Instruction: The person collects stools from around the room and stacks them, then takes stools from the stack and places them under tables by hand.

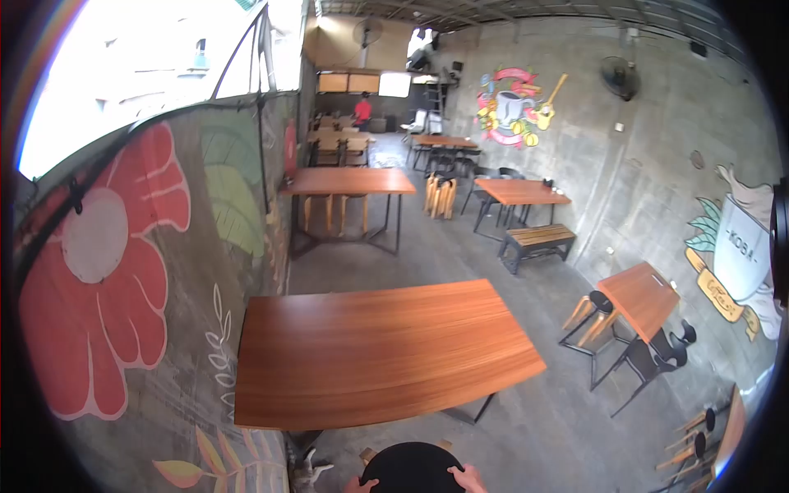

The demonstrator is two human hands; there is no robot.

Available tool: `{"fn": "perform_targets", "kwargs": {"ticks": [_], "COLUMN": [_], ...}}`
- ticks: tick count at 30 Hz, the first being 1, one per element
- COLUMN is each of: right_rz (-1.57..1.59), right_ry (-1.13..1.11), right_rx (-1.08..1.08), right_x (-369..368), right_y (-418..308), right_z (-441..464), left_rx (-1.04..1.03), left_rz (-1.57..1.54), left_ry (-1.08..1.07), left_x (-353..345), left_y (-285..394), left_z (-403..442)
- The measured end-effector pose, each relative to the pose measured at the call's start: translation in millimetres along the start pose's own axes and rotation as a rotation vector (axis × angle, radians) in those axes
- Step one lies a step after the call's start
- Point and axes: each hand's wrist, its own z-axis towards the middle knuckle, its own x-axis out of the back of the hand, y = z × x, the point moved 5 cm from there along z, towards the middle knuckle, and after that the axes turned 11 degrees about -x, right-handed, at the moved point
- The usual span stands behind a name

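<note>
A stool with a round black seat (412, 468) is at the bottom edge, close in front of me. Bits of its wooden legs show just beyond the seat. My left hand (360, 485) grips the left rim, its thumb on top. On the opposite rim, my right hand (467, 478) is closed in the same way. Both hands are partly cut off by the frame. Just past the stool stands a long brown wooden table (386, 353) on dark metal legs.
On the left runs a wall with a painted red flower (99, 271). Another table (349, 181) stands farther ahead. To the right are a smaller table (641, 296), a black-topped stool (601, 302), a black chair (649, 361) and a bench (538, 238). A person in red (362, 109) is far back.
</note>
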Motion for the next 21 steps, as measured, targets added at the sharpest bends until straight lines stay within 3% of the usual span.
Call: {"fn": "perform_targets", "kwargs": {"ticks": [1,3,4,6,8,14,18,21], "right_rz": [0.022,-0.243,-0.145,-0.116,-0.031,0.125,0.256,0.368], "right_ry": [0.016,0.301,0.331,0.411,0.452,0.660,0.717,0.894], "right_rx": [0.008,-0.077,-0.092,-0.145,-0.132,-0.017,-0.028,0.017], "right_x": [21,83,100,136,172,287,369,422], "right_y": [-2,-39,-28,2,22,83,123,137], "right_z": [-22,-118,-134,-158,-190,-281,-331,-376], "left_rx": [-0.022,-0.123,-0.130,-0.088,-0.173,-0.427,-0.485,-0.566], "left_rz": [0.012,0.104,0.120,-0.218,-0.133,-0.240,-0.400,-0.459], "left_ry": [-0.014,-0.059,-0.084,-0.198,-0.144,-0.131,-0.148,-0.184], "left_x": [-6,-14,-29,-71,-108,-213,-298,-356], "left_y": [20,128,143,155,138,266,334,372], "left_z": [-10,-62,-72,-80,-61,-135,-185,-202]}}
